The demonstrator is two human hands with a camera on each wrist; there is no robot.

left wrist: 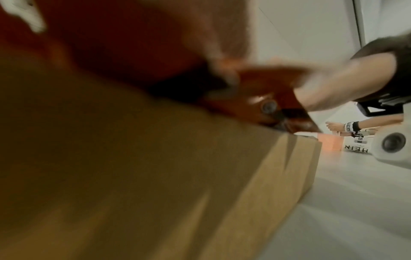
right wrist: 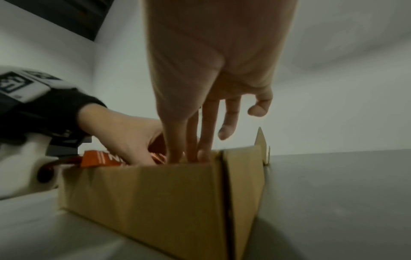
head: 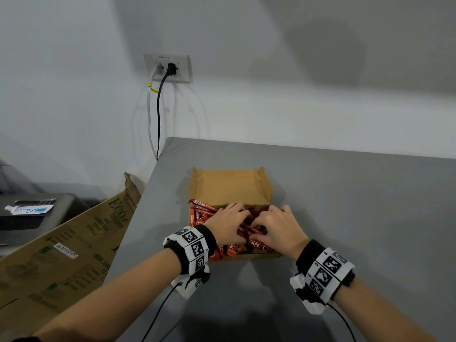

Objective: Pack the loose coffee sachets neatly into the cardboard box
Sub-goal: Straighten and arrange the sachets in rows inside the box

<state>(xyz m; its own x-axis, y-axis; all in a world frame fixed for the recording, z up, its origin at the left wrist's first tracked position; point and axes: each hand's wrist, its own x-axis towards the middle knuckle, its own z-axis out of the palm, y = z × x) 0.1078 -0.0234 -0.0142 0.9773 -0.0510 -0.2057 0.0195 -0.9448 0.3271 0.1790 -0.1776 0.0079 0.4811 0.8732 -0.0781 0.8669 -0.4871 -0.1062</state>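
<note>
A: How many of each thing can be counted?

B: One cardboard box is seen on the grey table, its lid folded back on the far side. Two hands are seen in it. The red coffee sachets are heaped and overlapped, so an exact count cannot be given; several are seen poking over the box's left and near edges.

A: How are the fingers placed?

B: The left hand is laid over the heap with fingers bent down into the sachets. The right hand is set just beside it; in the right wrist view three of its fingers are pushed straight down among the sachets, the other two held clear. Whether a sachet is pinched by either hand cannot be told.

A: And edges, open room?

B: The box is placed near the table's left edge. Bare tabletop is seen to the right and on the near side. A large printed carton is leaned beside the table's left edge.
</note>
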